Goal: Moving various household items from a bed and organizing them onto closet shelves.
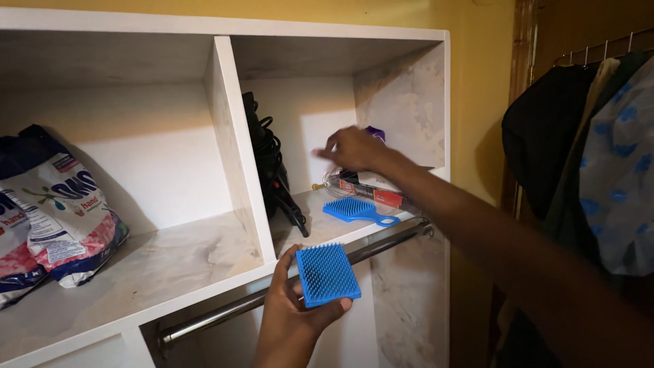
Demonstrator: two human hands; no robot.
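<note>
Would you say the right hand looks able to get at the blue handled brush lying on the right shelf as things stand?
Probably yes: the right hand is already inside that compartment, just above the blue handled brush, which lies uncovered near the shelf's front edge. Nothing lies between them.

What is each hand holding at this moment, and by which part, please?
Left hand holds the square blue brush by its lower edges. Right hand: cannot be told.

head cam | at shelf height, faces the white shelf unit [225, 109] | close, arm's reach
</note>
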